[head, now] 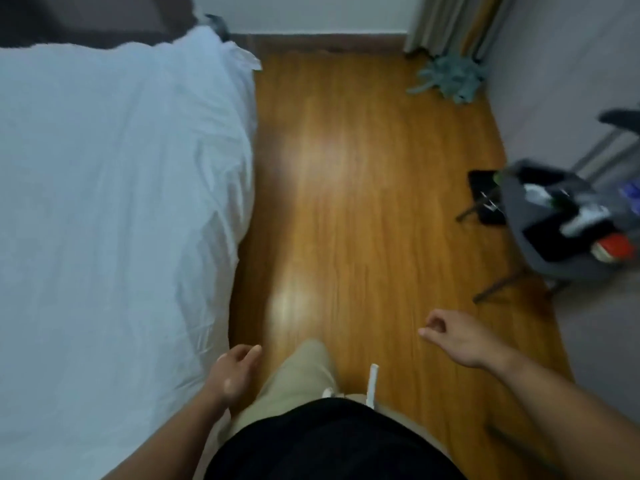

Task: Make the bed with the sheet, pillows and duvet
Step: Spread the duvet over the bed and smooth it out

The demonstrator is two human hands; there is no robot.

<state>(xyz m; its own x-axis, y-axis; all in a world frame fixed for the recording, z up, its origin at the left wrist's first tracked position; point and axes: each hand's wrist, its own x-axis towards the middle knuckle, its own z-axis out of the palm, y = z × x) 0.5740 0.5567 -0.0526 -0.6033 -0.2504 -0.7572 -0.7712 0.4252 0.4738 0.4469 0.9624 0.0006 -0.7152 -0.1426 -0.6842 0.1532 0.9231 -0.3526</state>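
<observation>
Nearest, a left hand [235, 370] loosely open and empty beside the bed's edge, a right hand [457, 337] loosely curled and empty over the wood floor [346, 168]; left, a white sheet [114, 185] covering the bed; right, a cluttered grey chair [568, 220]; far, a mop head [446, 77].

— What sort of place is this?
— A bedroom in a home: a bed under a rumpled white duvet [114, 188], glossy orange-brown wooden plank floor [346, 188].
— Anything else?
— Grey-beige curtains [446, 22] in the corner, and a cluttered grey chair [568, 265] by the wall.
</observation>
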